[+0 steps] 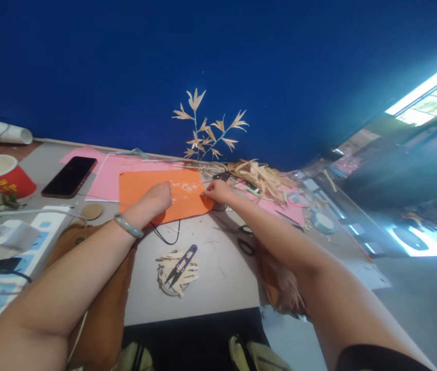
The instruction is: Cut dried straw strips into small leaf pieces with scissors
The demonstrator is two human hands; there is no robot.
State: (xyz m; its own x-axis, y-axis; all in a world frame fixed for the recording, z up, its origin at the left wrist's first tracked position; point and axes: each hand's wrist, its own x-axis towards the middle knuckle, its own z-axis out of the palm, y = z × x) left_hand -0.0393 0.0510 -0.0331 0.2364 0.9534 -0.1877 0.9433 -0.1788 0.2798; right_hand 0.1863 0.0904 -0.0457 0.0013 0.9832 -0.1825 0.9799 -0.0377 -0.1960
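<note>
My left hand [158, 198], with a pale bangle on its wrist, is over the left middle of an orange sheet [137, 188] with white writing. Its fingers are curled closed, and whatever they hold is hidden. At the sheet's right side, my right hand [219, 191] has thumb and fingertips pinched together; what is between them is too small to name. A dark cord [168, 242] loops out below the sheet. Nearer me, purple thread snips [182, 264] lie on a small dish heaped with pale strips [191, 274]. Black-handled scissors [246, 246] lie partly behind my right forearm.
A branch with straw-like flowers [198, 123] rises behind the sheet. Dried husks [262, 180] and pink paper [104, 178] lie around. To the left are a phone [70, 176], a red paper cup [7, 178], a power strip [44, 232] and a brown bag [104, 288].
</note>
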